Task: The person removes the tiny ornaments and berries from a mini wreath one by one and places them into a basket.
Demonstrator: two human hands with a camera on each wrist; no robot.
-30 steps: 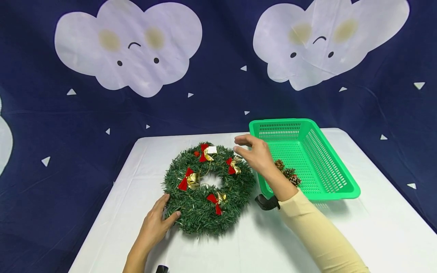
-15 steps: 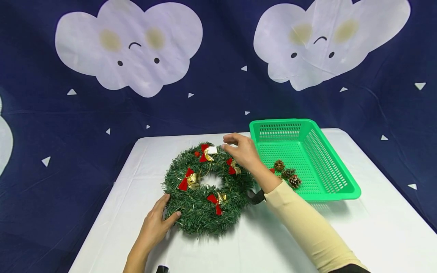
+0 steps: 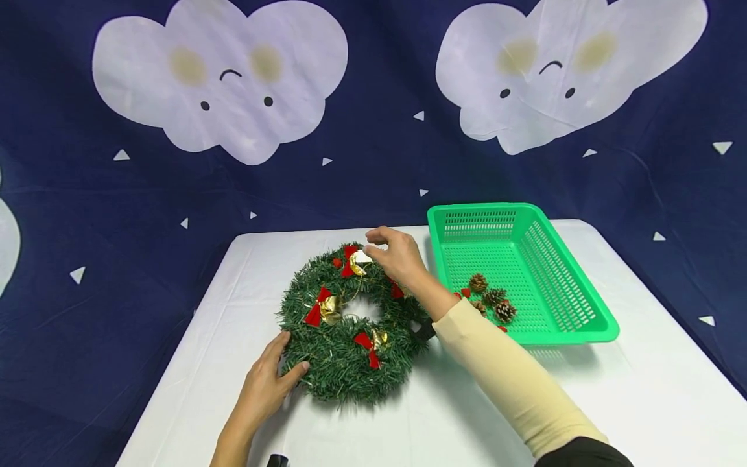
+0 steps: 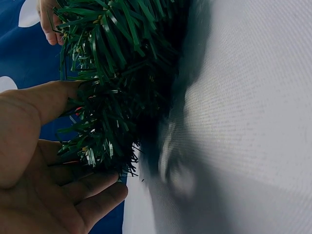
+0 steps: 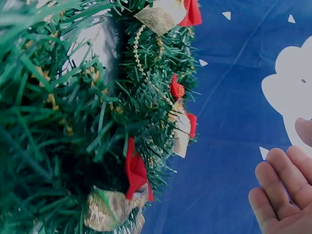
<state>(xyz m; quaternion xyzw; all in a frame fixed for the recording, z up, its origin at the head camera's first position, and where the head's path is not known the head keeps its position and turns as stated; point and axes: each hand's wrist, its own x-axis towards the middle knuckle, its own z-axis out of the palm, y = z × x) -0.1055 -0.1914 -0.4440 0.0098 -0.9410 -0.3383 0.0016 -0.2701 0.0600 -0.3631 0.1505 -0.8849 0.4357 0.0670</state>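
A green Christmas wreath (image 3: 344, 383) lies on the white table, trimmed with red-and-gold bows (image 3: 322, 308) and a thin gold bead string (image 5: 141, 61). At its near left edge my left hand (image 3: 265, 383) holds the rim, thumb over the greenery and fingers along the outer side, as the left wrist view shows too. My right hand (image 3: 399, 256) is above the wreath's far right part, fingers bent and thumb apart from them, beside the far bow (image 3: 350, 261) with its white tag. Nothing shows between its fingers. The right forearm partly covers the right-hand bow (image 3: 397, 291).
To the right stands a green plastic basket (image 3: 574, 266). Inside it, at the near left corner, lie several pine cones (image 3: 504, 310) and small red pieces (image 3: 465, 292). A dark blue cloth (image 3: 373, 188) with white clouds hangs behind the table.
My right hand has moved left from beside the basket to above the far bow, baring more of the basket's contents. The left hand and the wreath have stayed in place.
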